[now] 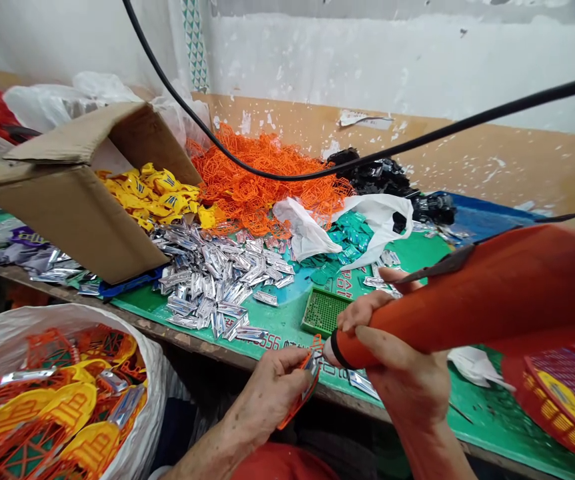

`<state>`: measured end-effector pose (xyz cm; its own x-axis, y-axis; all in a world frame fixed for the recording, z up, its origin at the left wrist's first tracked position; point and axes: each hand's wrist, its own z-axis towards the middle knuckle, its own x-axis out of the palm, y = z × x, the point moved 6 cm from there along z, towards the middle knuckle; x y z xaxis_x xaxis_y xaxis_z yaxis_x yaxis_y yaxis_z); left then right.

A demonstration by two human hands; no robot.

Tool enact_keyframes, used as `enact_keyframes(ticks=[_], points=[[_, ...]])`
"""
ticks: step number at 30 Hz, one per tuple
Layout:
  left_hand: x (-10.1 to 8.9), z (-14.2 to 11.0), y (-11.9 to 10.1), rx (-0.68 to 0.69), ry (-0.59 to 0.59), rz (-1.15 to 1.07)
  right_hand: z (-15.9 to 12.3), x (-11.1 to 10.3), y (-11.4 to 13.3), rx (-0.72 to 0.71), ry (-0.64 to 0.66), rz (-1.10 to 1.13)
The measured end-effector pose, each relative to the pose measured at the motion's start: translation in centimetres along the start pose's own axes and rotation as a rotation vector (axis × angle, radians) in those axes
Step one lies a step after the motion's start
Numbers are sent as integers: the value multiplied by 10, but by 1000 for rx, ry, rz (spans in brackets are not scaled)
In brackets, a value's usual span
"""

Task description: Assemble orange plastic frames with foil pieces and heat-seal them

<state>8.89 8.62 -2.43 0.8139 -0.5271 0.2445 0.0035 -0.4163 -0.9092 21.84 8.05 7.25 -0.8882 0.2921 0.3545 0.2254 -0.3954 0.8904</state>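
Note:
My left hand (280, 387) is closed on an orange plastic frame (295, 412) with a silver piece (312, 363) lying against it, near the table's front edge. In my right hand (402, 363) is a thick red electric screwdriver (457, 300), its fingers wrapped round the front end. The screwdriver's pale nose (328, 351) meets the top of the frame; its very tip is hidden. Just behind the hands sits a small green perforated tray (325, 312). Left of it spreads a heap of silver pieces (217, 277).
A tilted cardboard box (72, 213) holds yellow parts (152, 190). Behind lie orange frames (262, 167) and black parts (377, 173). A white bag with teal parts (352, 233) is mid-table. A white sack (155, 373) stands lower left, a red basket (542, 407) right. A black cable (287, 177) hangs across.

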Motion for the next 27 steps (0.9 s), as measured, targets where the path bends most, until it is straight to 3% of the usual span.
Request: enact_keyframes(ticks=[4,8,13,19,27], points=[[0,-2,-2,-16,-5,-46,8,-4,12,-49,1,63],[-5,-2,3,-59,-32,-122,28,-21,20,-153,-137,29],[-8,-1,6,-74,-30,-294,52,-31,-6,-110,-209,10],[-15,1,-2,-19,-57,-352,63,-33,-42,-92,-226,-80],[-25,3,-3,-45,-116,-282,67,-37,-56,-81,-240,-150]])
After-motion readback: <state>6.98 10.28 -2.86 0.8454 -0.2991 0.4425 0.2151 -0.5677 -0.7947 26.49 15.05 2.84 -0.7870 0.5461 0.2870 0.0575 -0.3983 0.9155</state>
